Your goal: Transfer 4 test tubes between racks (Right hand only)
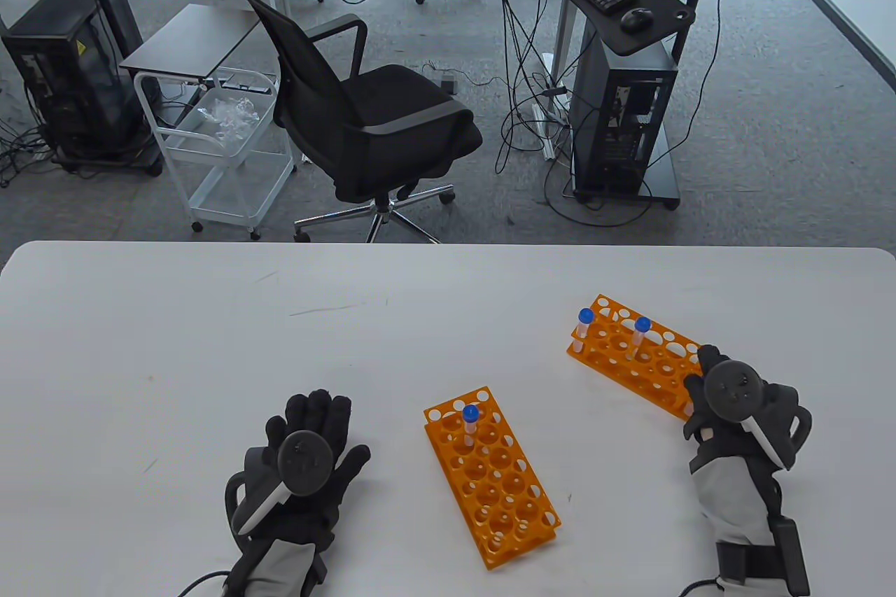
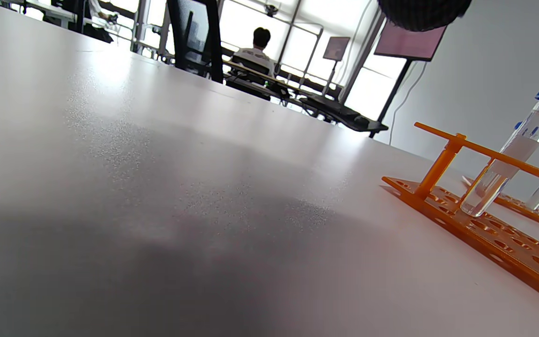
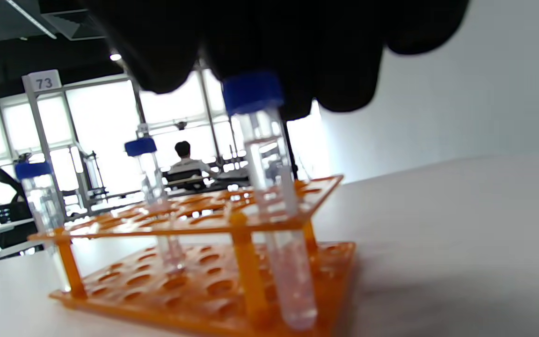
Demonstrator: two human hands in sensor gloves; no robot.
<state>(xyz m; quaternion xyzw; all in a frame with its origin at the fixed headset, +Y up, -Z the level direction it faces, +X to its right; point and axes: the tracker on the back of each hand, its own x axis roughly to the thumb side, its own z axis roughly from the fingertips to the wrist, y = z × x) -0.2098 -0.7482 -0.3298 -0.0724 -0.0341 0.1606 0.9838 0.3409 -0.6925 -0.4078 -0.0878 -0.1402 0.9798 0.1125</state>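
Right hand (image 1: 728,401) hovers over the far orange plastic rack (image 1: 630,352); its fingers (image 3: 297,51) crowd a blue-capped clear tube (image 3: 269,187) standing there, grip hidden. Left hand (image 1: 308,457) lies spread on the white desk (image 1: 175,345).

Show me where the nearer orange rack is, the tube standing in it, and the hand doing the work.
nearer orange rack (image 1: 504,485): table view, on its top plate.
tube (image 1: 470,423): table view, on its clear body below the blue cap.
right hand (image 1: 728,415): table view, on the back of the glove by the tracker.
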